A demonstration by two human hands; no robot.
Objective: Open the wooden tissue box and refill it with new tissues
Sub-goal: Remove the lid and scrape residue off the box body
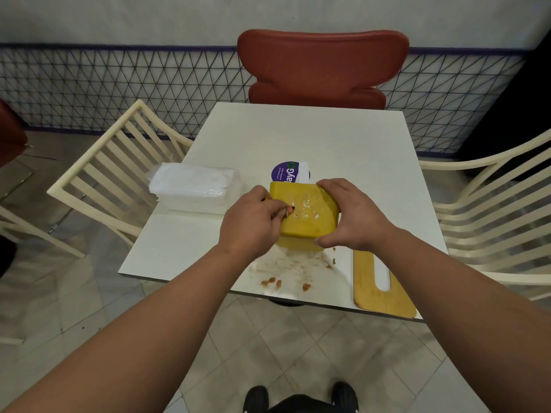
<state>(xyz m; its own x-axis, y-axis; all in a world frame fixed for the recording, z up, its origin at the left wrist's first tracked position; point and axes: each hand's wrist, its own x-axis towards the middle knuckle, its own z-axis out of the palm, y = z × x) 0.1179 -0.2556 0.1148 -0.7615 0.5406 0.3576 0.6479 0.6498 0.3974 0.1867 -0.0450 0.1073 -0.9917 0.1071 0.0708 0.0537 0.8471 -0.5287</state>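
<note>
The yellow wooden tissue box (307, 216) stands tipped on the white table (298, 135), its smeared underside facing up. My right hand (348, 216) grips its right end, fingers over the far edge and thumb at the near corner. My left hand (253, 222) is curled at the box's left side, pinching something small and orange against the surface. The box's wooden lid (372, 293), with its long slot, lies flat at the table's near right edge. A clear-wrapped pack of white tissues (193, 186) sits at the left of the table.
Brown crumbs and smears (292, 269) cover the table in front of the box. A round purple sticker (286, 172) shows behind the box. A red chair (322, 67) stands at the far side, cream slatted chairs at the left (113, 162) and right (492, 210).
</note>
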